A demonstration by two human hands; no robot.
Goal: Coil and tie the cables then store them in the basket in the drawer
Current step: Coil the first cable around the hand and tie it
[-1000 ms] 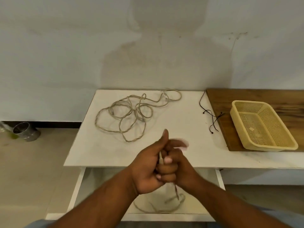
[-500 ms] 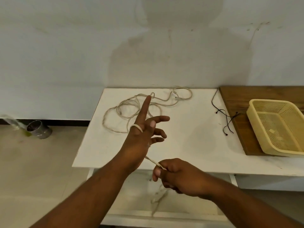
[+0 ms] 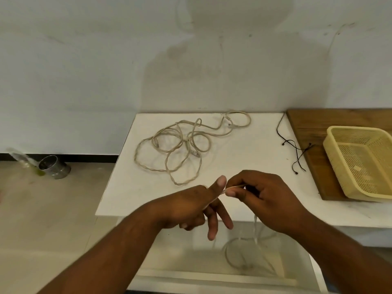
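Note:
My left hand (image 3: 192,209) hovers over the table's front edge, thumb up and fingers spread, with a thin beige cable (image 3: 231,187) running across its thumb. My right hand (image 3: 262,195) pinches that cable just right of the thumb. The rest of the cable hangs down in loose loops (image 3: 244,254) into the open white drawer (image 3: 214,274). A second beige cable (image 3: 182,145) lies tangled on the white table (image 3: 244,162). Thin black ties (image 3: 293,150) lie at the table's right. A yellow mesh basket (image 3: 360,164) rests on a wooden board (image 3: 314,166).
A metal can (image 3: 54,166) lies on the tiled floor at the left, near the wall. The wall stands directly behind the table.
My left hand has dropped from a raised, spread pose back toward me. My right hand has risen from below the table edge to beside the left thumb, carrying the cable.

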